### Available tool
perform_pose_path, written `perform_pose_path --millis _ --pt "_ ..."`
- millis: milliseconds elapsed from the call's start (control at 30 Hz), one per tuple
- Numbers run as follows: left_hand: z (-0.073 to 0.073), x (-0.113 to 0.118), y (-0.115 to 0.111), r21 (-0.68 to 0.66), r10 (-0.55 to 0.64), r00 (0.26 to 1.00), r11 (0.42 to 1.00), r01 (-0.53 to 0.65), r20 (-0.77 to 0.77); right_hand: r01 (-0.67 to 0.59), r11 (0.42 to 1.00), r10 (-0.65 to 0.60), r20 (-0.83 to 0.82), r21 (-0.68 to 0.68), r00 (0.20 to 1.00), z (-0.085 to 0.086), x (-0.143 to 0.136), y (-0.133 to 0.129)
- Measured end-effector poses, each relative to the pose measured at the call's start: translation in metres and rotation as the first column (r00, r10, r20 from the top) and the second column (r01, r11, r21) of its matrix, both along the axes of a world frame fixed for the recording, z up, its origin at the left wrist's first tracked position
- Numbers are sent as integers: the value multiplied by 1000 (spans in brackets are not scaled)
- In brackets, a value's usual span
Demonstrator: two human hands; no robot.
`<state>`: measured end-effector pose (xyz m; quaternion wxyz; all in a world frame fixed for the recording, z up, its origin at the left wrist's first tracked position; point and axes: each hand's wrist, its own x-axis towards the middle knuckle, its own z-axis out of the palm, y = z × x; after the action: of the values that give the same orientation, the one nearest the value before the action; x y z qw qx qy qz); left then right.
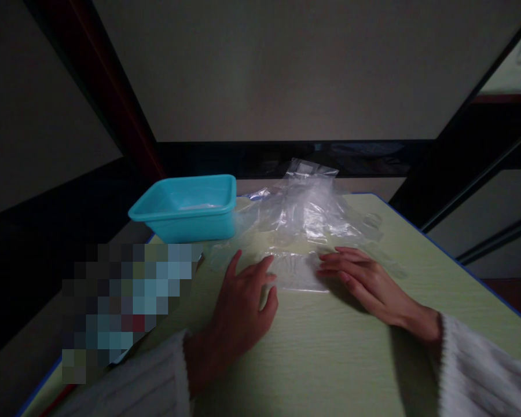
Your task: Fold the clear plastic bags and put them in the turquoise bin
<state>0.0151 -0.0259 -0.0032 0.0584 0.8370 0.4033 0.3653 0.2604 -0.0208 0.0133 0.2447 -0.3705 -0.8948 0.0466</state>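
A clear plastic bag (298, 273) lies flat on the table between my two hands. On its left edge rests or hovers my left hand (245, 304), fingers apart and nothing in its grasp. My right hand (369, 284) is stretched out from the other side, its fingertips at the bag's right edge. Just beyond lies a loose heap of clear plastic bags (312, 211), crumpled and shiny, with one bag sticking up at the top. Whether the fingertips press on the flat bag I cannot tell.
A turquoise plastic basin (191, 226) stands at the table's back left, touching the bags' edge. Nearer on the left is a blurred-out, pixelated item (143, 295). The pale green table (312, 359) has a blue edge, with a light panel (286, 75) behind it.
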Motion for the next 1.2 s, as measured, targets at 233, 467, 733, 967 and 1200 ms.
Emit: perform_pose_path --millis 233,467,733,967,1200 --pt "0 0 3 -5 20 997 1000 -20 -75 -80 995 81 11 -64 997 4 -1 -3" --pt "1 -2 7 23 55 992 998 -52 -116 -159 975 165 26 -153 986 10 -3 -7" --pt "2 -3 12 -40 62 984 997 -70 -166 -201 964 220 100 -172 970 15 -16 -18" --pt "4 0 14 -154 14 970 987 -53 -244 -296 936 323 130 -191 937 16 -33 -30" --pt "-2 -1 12 -72 -18 972 997 1 -236 -309 946 316 75 -94 946 12 -28 -28"
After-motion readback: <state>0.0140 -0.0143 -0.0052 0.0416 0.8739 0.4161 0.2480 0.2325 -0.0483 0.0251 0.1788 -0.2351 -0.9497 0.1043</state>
